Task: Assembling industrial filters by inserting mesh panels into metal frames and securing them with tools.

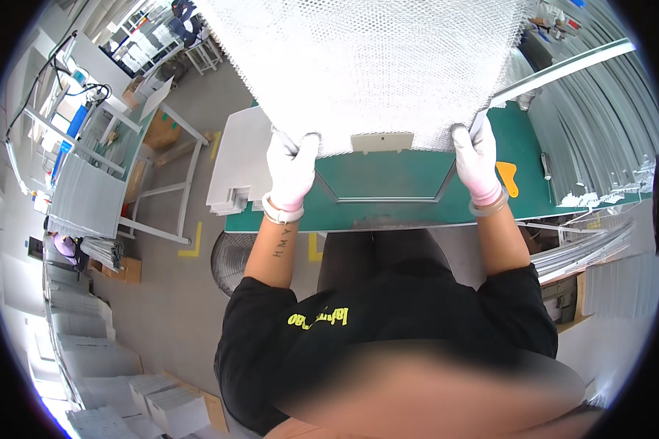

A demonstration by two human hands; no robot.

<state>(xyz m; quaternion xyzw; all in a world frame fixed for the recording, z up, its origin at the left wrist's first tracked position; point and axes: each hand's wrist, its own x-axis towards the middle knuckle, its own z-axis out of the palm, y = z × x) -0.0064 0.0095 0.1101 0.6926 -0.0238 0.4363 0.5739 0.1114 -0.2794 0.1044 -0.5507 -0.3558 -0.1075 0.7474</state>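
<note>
A large silver-white metal mesh panel (388, 73) is held up above the green worktable (271, 223), its near edge toward me. My left hand (293, 167), in a white glove, is closed on the panel's near left corner, thumb on top. At the near right corner my right hand (477, 157), gloved too, grips the panel the same way. A beige tab (382, 142) sits at the middle of the near edge. Below, a thin grey rectangular metal frame (388, 199) lies on the table, its far part hidden by the panel.
Right of my right hand lie a yellow scraper (507, 179) and a slim-handled tool (546, 166). Long grey strips (593, 124) are stacked at the far right. Flat white pieces (238, 154) cover the table's left end. A round fan (233, 263) stands on the floor below.
</note>
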